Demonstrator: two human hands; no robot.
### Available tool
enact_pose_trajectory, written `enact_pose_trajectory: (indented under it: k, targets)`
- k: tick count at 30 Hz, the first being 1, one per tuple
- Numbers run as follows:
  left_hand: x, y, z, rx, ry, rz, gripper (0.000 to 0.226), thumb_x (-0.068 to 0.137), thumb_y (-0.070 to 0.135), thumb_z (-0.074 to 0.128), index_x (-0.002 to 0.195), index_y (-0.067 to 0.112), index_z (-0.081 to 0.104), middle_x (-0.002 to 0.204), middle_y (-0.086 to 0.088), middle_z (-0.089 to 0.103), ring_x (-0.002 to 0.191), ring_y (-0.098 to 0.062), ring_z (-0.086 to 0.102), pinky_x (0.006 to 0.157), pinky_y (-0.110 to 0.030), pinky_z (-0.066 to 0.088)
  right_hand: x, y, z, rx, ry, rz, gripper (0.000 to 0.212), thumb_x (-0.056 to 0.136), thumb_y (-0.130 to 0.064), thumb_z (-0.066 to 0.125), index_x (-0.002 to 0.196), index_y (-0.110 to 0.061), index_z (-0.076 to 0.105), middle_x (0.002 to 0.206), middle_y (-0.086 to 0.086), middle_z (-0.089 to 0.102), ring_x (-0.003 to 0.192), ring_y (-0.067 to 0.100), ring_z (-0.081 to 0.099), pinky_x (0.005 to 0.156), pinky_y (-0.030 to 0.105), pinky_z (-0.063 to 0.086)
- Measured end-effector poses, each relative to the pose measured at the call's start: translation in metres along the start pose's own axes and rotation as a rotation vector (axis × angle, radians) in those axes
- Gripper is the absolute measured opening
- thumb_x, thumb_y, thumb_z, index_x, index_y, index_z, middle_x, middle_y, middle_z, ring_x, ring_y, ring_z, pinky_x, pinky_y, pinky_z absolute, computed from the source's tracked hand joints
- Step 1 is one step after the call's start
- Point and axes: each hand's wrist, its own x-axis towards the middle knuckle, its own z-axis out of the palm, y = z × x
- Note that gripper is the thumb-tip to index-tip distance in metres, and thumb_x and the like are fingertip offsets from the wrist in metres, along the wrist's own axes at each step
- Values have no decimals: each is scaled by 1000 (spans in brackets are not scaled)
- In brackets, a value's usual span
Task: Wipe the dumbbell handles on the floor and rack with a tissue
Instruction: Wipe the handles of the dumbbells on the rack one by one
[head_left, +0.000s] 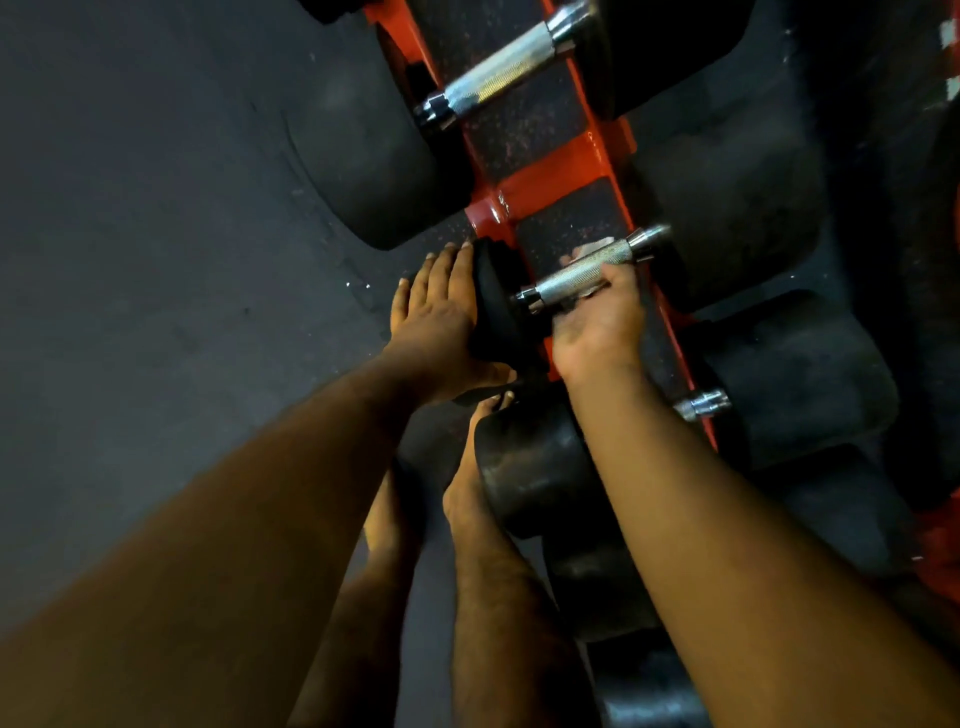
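Middle dumbbell (587, 283) lying across the orange rack (545, 176), long axis slanting from lower left to upper right. Knurled chrome handle (569, 280) bare along its left half, collar ends shining at both sides. Near weight head (498, 306) black and round, hanging off the rack's left rail; far head (727, 228) black, beyond the right rail.

Right hand (597, 322) curled around the handle from below, palm up, fingers closed round the bar's right half. Scrap of white tissue (589, 249) peeking out above the bar beside a fingertip, pressed between fingers and metal. Left hand (441, 317) flat and open, fingers together and straight, palm laid against the outer face of the near weight head; nothing gripped.

Larger dumbbell (498, 78) further up the rack, parallel to the first, handle fully exposed. Third dumbbell (701, 405) lower down, only its right collar showing past the right forearm, near head (530, 467) dark and cylindrical just beside a bare foot (467, 483). Second bare foot (384, 519) left of it, both on dark rubber floor (156, 260). Speckled black surface visible through the rack's open bays.
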Motion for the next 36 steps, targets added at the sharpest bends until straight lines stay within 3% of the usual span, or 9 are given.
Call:
enact_pose_trajectory:
  k: [6,10,14,18,20,25,28,30,36]
  targets:
    - [1,-2,2,18,1,-4,142,65,53,88,160,18,-12,169,-4,-7,155,-21,-11,125,-45,-7,22,-12,0,108,-53,-68,10,98,-15,56,89,-14,61,85,2,63,82,15,62,90,32,49]
    - [0,-1,1,13,1,-2,142,66,53,88,160,17,-12,169,-3,-8,155,-21,-12,123,-42,-9,12,22,-14,-190,-118,-36,19,96,-26,67,108,-12,62,94,3,72,91,17,69,94,40,56]
    - [0,-1,3,19,16,-1,142,65,53,89,160,17,-10,169,-4,-7,155,-21,-10,124,-43,-7,7,29,-40,-578,-222,-35,20,95,-33,66,106,-17,66,109,9,74,108,26,69,100,50,53]
    - [-2,0,1,11,21,5,140,66,51,89,160,17,-9,170,-4,-6,156,-21,-9,125,-43,-6,-8,16,-53,-944,-270,-148,19,100,-9,54,106,-10,72,96,2,75,96,17,70,86,29,56]
    - [-2,-1,2,11,21,7,140,67,52,88,160,17,-9,170,-4,-6,156,-22,-9,125,-44,-6,-17,2,-55,-1212,-302,-349,24,98,-12,55,114,-11,73,101,2,75,99,18,70,86,27,56]
    - [-3,-3,5,19,38,6,140,66,55,88,161,18,-9,170,-4,-5,156,-22,-9,126,-46,-5,-3,-29,-43,-1478,-325,-1340,38,96,-10,47,128,-13,67,120,13,72,108,26,68,93,36,53]
    - [-4,-3,5,7,42,12,139,68,55,87,160,18,-9,170,-4,-7,156,-22,-9,125,-45,-6,21,-30,-38,-1890,-248,-1366,43,97,-4,42,137,-10,59,138,17,61,136,32,51,117,48,32]
    - [-8,-3,7,15,64,28,137,70,55,85,160,16,-9,170,-5,-7,156,-23,-9,125,-45,-6,22,-18,-44,-2096,-334,-1293,48,95,-2,41,141,-10,53,147,16,52,144,32,39,122,54,18]
    - [-45,1,33,15,216,67,116,84,49,74,161,15,-5,169,-6,-11,155,-23,-13,126,-48,-4,-4,-2,-73,-2135,-599,-1354,54,87,2,56,140,-9,56,146,12,55,141,30,45,117,58,28]
